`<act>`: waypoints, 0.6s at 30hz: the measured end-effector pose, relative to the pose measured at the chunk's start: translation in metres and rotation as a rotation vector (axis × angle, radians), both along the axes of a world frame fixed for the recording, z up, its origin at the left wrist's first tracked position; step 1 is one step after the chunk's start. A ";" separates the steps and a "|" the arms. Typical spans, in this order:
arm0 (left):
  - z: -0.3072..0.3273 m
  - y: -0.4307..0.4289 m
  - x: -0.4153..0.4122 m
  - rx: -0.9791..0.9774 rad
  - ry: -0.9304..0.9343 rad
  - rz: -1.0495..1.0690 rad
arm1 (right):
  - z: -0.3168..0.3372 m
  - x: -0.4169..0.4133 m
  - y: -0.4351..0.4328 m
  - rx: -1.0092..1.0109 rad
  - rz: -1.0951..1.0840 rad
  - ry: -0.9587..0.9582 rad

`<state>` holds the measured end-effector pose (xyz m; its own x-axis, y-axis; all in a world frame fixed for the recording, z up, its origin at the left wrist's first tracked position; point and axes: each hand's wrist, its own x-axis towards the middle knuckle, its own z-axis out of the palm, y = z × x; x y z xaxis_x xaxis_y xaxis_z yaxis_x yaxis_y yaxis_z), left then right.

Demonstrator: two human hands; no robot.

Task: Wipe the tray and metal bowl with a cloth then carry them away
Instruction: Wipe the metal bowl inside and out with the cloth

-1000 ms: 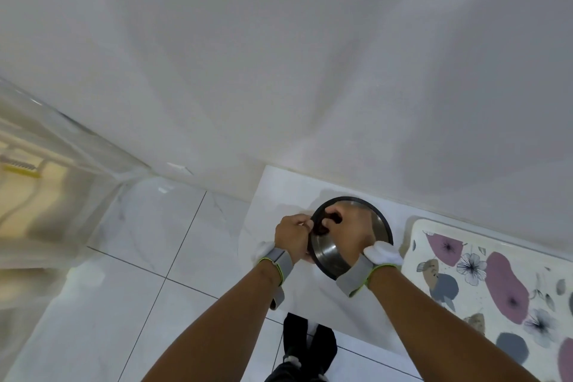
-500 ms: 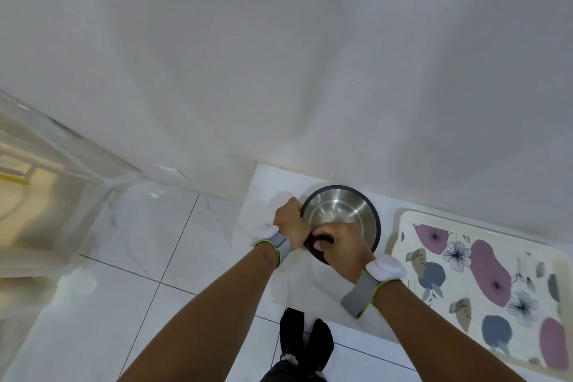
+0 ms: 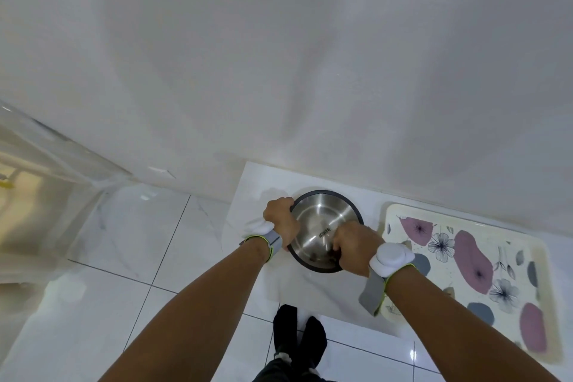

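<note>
The round stainless-steel bowl w/ a dark rim (image 3: 322,220) sits on a white slab-like counter (image 3: 254,192) against the white wall (image 3: 279,56), tilted a bit toward the person. Left hand (image 3: 280,215) is on the bowl's left rim, fingers curled over the edge and clamped on it, steadying. Right hand (image 3: 355,243) is down inside the bowl at its near-right side, fingers closed tight into a fist; a bit of something dark shows under the knuckles, prob. the cloth, but it's mostly hidden so can't say for sure. Dark specks/residue lie on the bowl's inner wall just left of that fist.

The cream rectangular tray w/ purple-and-grey flower print (image 3: 471,260) lies flat just right of the bowl, close but not clearly touching. Right forearm crosses over its near-left corner. Both wrists carry grey straps w/ white pads.

Looks like the bowl wipe is mid-way; carrying both off is yet to come, and whether the tray is done can't be told.

Risks, as I'd judge them:
- Bowl is smooth metal on a smooth counter; hard scrubbing at the near side could tip or skid it if the left-hand grip loosens.
- It sits near the counter's front edge, w/ tile floor (image 3: 124,242) below, so a slip could mean a clatter.
- A skid rightward could knock the tray.
- Residue may smear rather than lift.
</note>
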<state>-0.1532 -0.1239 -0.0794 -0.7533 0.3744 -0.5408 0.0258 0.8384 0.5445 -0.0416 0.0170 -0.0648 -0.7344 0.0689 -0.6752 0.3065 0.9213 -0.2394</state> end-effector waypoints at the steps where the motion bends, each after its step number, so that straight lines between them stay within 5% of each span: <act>1: 0.000 0.000 0.000 -0.012 0.012 -0.020 | 0.003 -0.003 0.002 0.048 0.007 0.003; 6: 0.000 -0.005 0.005 -0.036 0.084 -0.045 | 0.000 -0.015 0.006 0.233 0.014 0.140; 13: 0.003 -0.005 0.015 -0.017 0.115 -0.027 | -0.025 -0.039 -0.012 -0.081 -0.334 0.371; 18: 0.002 -0.010 0.012 -0.006 0.088 0.030 | -0.023 -0.019 -0.024 -0.227 -0.254 0.496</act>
<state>-0.1407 -0.1338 -0.0770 -0.8090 0.3473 -0.4742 0.0479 0.8430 0.5358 -0.0603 -0.0073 -0.0876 -0.9452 0.1776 -0.2741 0.3114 0.7430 -0.5924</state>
